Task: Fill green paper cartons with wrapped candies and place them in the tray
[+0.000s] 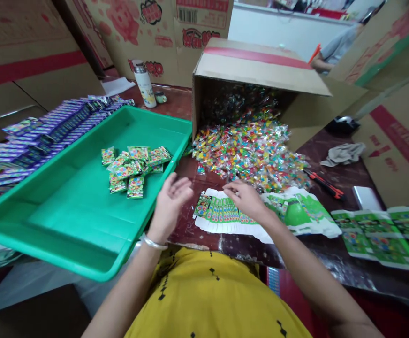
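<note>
My left hand (169,204) hovers open, fingers loosely spread, beside the right rim of a green plastic tray (67,211). It holds nothing. My right hand (246,197) rests fingers-down on a fanned row of flat green printed cartons (225,213) at the table's front edge, fingers curled over their tops. A small pile of filled green packets (134,166) lies inside the tray. Just beyond my right hand spreads a heap of small clear bags of colourful sweets (250,150), spilling from a cardboard box (257,65) lying on its side.
Stacks of purple packets (49,131) line the tray's left side. More green carton sheets (383,234) lie at the right. An orange utility knife (326,185), a grey cloth (343,152), a tape dispenser (341,124) and a white bottle (144,84) sit on the table. Another person (334,49) is at the back right.
</note>
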